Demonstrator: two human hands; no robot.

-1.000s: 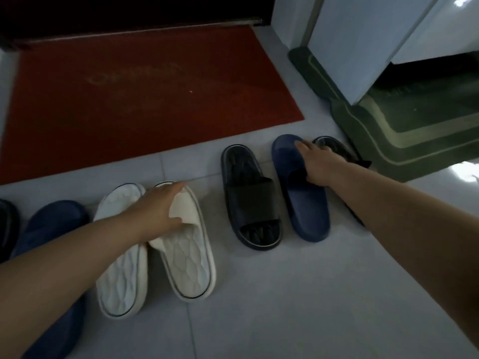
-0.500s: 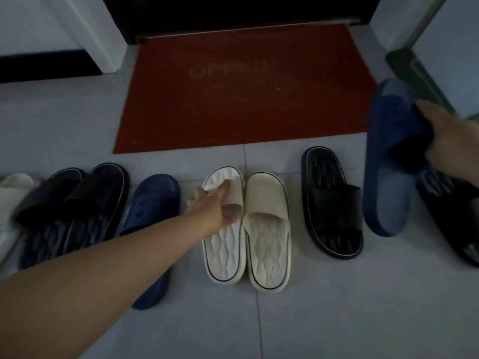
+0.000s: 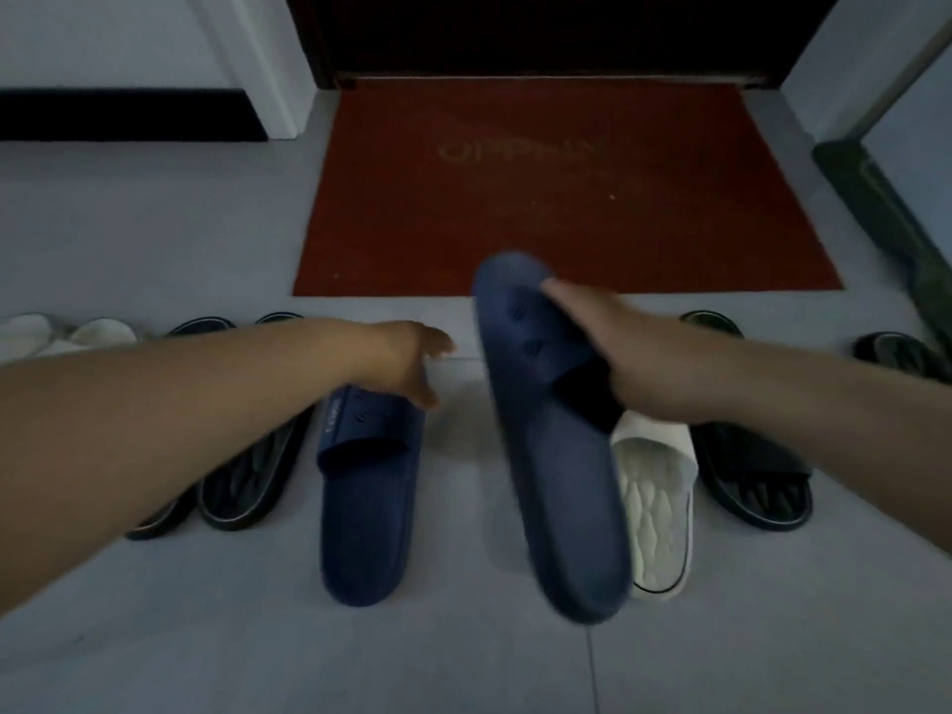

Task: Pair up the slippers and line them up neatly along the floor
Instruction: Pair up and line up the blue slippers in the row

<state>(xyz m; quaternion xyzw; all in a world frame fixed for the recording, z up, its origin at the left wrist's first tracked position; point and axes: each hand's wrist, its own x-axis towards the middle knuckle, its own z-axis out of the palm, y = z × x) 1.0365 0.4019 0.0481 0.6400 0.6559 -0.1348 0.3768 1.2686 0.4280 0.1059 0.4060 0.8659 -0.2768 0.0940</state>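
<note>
— What is the right hand [image 3: 615,347] doing?

— Its fingers are closed around the strap of a dark blue moulded-foam slide slipper [image 3: 554,456], carried tilted above the grey tiled floor [image 3: 463,657]. That slipper hides part of a cream quilted-sole slipper [image 3: 657,502] on the floor behind it.

— And the left hand [image 3: 407,358]?

— Loosely spread, holding nothing, over the toe end of the matching dark blue slide slipper [image 3: 366,487], which lies flat on the tiles. I cannot tell whether it touches the strap.

— Further out?

— A pair of black ribbed slippers [image 3: 242,481] lies under the left forearm, and white slippers [image 3: 56,334] at the far left. A black slipper [image 3: 754,471] sits right of the cream one, with another black slipper [image 3: 899,355] near the edge. A red rectangular doormat [image 3: 561,193] lies beyond the row.
</note>
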